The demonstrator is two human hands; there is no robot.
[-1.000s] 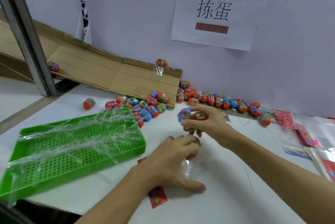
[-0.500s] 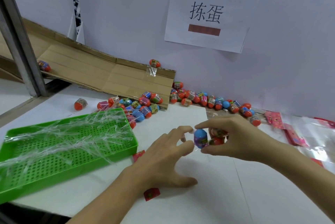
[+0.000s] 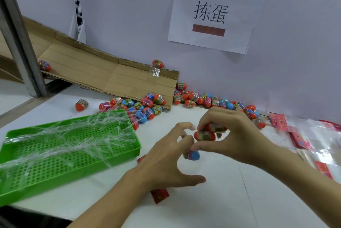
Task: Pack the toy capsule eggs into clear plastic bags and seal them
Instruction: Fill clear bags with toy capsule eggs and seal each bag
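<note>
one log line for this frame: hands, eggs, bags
right hand: holds orange eggs | left hand: open, at blue egg | bags: flat on table, right | loose eggs: along wall

Hands: two, left hand (image 3: 166, 161) and right hand (image 3: 234, 135)
Green tray (image 3: 132, 151): one
Paper sign (image 3: 212, 15): one
Cardboard ramp (image 3: 110, 76): one
Capsule eggs (image 3: 147, 102): too many to count

A pale wall (image 3: 129, 24) carries a taped paper sign (image 3: 212, 19) above the white table (image 3: 212, 200); a metal post (image 3: 20, 43) stands left.
</note>
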